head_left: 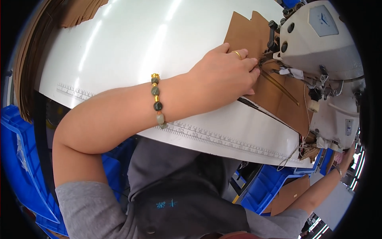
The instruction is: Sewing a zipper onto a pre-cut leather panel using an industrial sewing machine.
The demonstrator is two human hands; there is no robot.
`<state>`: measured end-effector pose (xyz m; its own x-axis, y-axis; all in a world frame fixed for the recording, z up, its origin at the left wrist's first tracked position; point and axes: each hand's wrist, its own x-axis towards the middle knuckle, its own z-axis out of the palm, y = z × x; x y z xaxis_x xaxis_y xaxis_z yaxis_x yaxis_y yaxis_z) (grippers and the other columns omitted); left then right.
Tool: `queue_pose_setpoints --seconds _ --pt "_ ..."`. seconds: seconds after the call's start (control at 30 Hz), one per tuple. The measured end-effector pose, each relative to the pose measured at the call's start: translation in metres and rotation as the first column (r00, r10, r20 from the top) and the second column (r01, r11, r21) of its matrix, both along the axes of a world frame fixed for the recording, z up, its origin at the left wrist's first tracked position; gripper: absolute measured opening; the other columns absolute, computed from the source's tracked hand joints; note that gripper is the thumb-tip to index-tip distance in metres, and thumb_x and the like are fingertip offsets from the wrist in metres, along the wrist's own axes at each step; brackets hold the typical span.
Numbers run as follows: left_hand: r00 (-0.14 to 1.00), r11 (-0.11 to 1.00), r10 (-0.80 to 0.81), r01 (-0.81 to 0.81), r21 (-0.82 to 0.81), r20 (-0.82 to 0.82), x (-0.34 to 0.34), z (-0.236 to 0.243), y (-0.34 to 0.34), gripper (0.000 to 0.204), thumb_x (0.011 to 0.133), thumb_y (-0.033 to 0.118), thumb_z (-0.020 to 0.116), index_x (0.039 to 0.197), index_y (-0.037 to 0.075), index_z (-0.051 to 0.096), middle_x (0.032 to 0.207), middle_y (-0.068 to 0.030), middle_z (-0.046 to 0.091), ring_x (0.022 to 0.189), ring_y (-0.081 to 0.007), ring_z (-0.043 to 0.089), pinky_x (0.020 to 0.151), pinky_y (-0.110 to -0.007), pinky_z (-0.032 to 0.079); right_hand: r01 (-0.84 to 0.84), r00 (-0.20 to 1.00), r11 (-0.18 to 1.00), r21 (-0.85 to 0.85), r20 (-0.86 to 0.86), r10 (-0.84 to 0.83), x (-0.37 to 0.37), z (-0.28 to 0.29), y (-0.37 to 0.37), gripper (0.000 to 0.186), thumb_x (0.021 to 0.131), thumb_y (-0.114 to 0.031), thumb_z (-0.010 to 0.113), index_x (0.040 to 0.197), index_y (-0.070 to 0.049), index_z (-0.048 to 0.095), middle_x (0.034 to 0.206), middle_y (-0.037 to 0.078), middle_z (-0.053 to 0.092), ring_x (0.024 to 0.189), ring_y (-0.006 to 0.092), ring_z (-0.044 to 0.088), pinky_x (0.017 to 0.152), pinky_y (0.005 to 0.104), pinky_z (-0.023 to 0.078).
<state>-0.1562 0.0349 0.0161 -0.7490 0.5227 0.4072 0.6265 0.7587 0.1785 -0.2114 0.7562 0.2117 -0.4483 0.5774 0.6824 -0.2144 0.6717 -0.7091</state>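
Observation:
A white industrial sewing machine (330, 44) stands at the right of the table. Under its needle area lies a brown panel (242, 32), leather-like, running on toward the near right. My left hand (229, 73) rests palm down on this panel, close beside the presser area, its fingers stretched out and bent slightly at the tips. Just past those fingertips a slender gold-coloured strip (282, 87) runs along the brown material. My right hand (349, 154) is by the machine's far right end, mostly hidden behind it, so its fingers cannot be made out.
The white tabletop (131, 51) has a printed ruler scale (207, 135) along its near edge. Stacked brown sheets (30, 59) stand at the left. Blue crates (20, 155) sit below left, and another blue bin (264, 187) below right. A loose thread (296, 149) hangs near the machine.

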Motion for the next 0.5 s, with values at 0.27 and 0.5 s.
queue_pose_setpoints --seconds 0.27,0.5 --pt "1.0 1.0 -0.011 0.011 0.011 0.021 0.001 0.002 0.001 0.043 0.095 0.037 0.069 0.127 0.007 0.069 0.131 -0.0031 0.069 0.129 -0.023 0.06 0.102 -0.034 0.049 -0.164 0.986 0.965 -0.203 -0.011 0.165 0.021 -0.103 0.057 0.039 0.103 -0.022 0.06 0.131 0.005 0.06 0.122 0.013 0.067 0.109 0.025 0.067 0.086 0.0378 0.058" --pt "1.0 0.998 -0.022 0.022 0.05 0.01 0.0 0.001 0.001 0.044 0.093 0.037 0.07 0.124 0.007 0.07 0.121 -0.0023 0.07 0.121 -0.0211 0.062 0.095 -0.033 0.05 0.032 0.946 0.991 -0.128 0.325 0.011 0.009 -0.036 0.07 0.058 0.105 -0.05 0.056 0.133 0.0 0.061 0.116 0.012 0.07 0.099 0.0264 0.07 0.078 0.0395 0.059"
